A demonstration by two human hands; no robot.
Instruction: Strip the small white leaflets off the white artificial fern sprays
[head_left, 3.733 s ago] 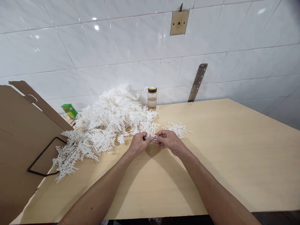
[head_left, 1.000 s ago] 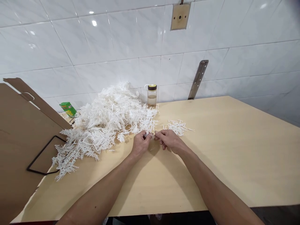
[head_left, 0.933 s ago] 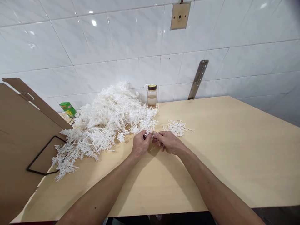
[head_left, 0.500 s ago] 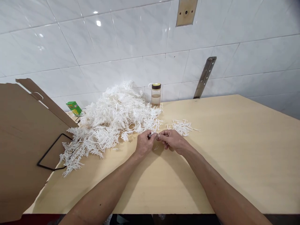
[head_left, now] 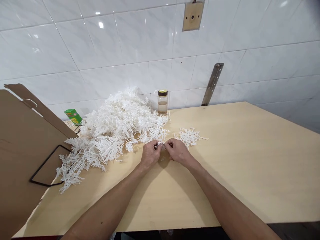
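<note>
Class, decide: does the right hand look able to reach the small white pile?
Probably yes: the small white pile lies just beyond the right hand, with nothing visible between them.

This looks like a workroom, with sprigs (head_left: 120,121) heaped on a table (head_left: 250,160), a tiled wall (head_left: 140,40) far, cardboard (head_left: 20,146) left.

Left hand (head_left: 150,154) and right hand (head_left: 178,151) pinch white sprig (head_left: 158,144) near white heap (head_left: 121,118).

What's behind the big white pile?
Tiled wall rises behind the white pile; a bottle stands at its right rear edge, a green box at its left. Whatever lies low behind it is hidden.
</note>
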